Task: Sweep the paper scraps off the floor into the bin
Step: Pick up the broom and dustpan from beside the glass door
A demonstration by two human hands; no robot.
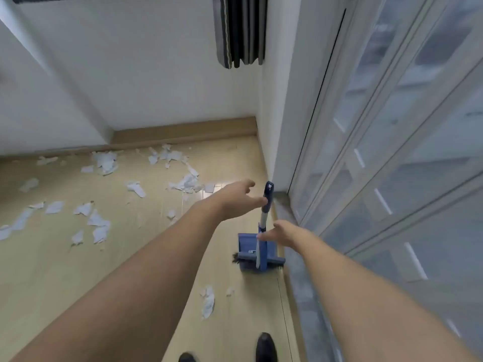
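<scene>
A blue dustpan [251,248] with a brush clipped to it stands upright on the wooden floor by the window sill. Its blue and white handle [264,215] rises toward me. My left hand [235,199] reaches out with thumb raised, and its fingertips touch the handle near the top. My right hand [285,235] is stretched out lower down, fingertips at the handle just above the pan. Neither hand is closed round it. White paper scraps [99,223] lie scattered over the floor to the left and far side, and one scrap [207,301] lies near my feet. No bin is in view.
A white wall with a wooden skirting board [183,133] closes the far side. A glass window wall [392,152] with a grey sill [300,283] runs along the right. A dark folded curtain [240,30] hangs in the corner. My black shoes [265,347] show at the bottom.
</scene>
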